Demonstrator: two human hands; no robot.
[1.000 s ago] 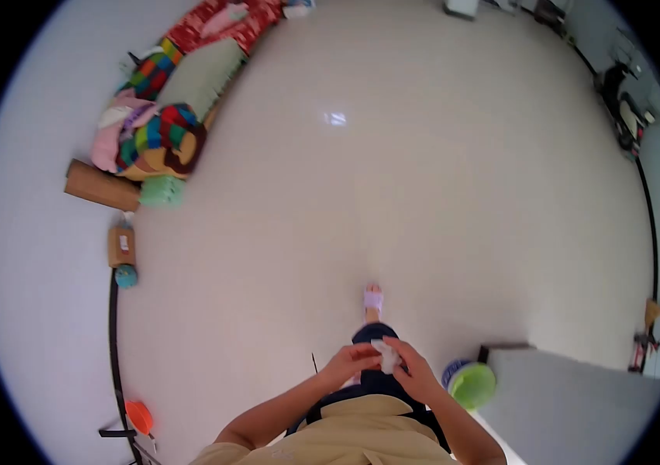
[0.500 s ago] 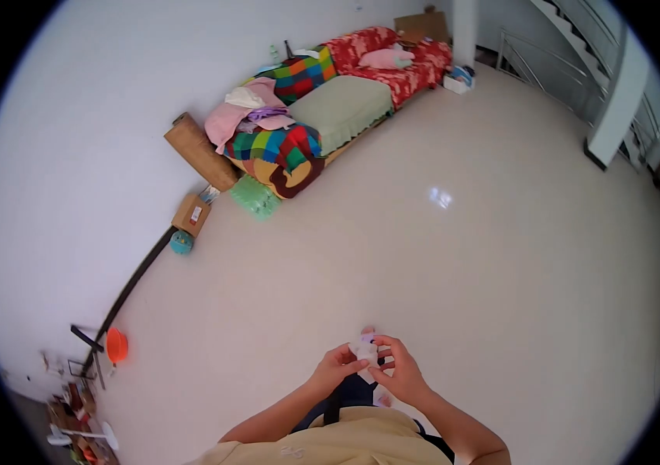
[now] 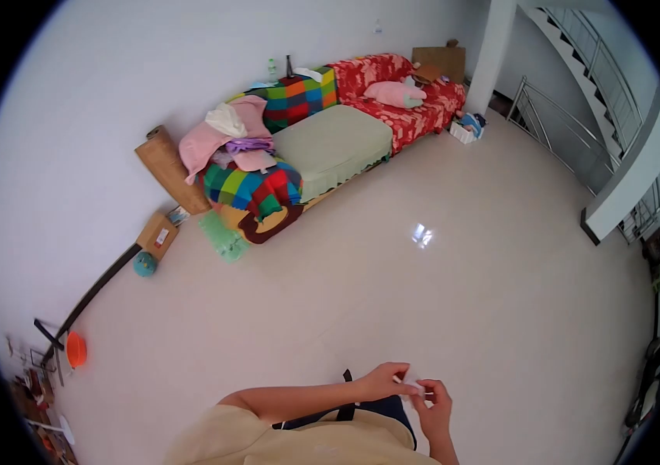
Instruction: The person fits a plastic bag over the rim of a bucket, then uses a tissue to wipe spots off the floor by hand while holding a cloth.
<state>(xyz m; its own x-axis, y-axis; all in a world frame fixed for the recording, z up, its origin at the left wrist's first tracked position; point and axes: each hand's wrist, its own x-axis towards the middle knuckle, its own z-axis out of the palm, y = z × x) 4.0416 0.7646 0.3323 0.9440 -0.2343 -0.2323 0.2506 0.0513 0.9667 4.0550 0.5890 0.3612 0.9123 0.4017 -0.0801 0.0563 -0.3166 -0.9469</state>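
In front of my waist, both hands are close together on a small white and pale purple item (image 3: 416,386). It looks soft or thin, but its kind cannot be made out. My left hand (image 3: 384,380) pinches it from the left, with a narrow white bit showing by the thumb. From the right, the fingertips of my right hand (image 3: 435,404) are closed on its other side. My fingers cover much of it.
Ahead, against the wall, stands a long sofa (image 3: 330,151) with cloths and pillows on it. Left lie a cardboard box (image 3: 157,235), a teal ball (image 3: 144,264) and an orange basin (image 3: 75,349). A white pillar (image 3: 630,180) and stair railings (image 3: 554,128) are at right.
My view has tilted up and turned a little. Both hands have shifted right and lower in view, still holding the small white item, which is now more covered by fingers.
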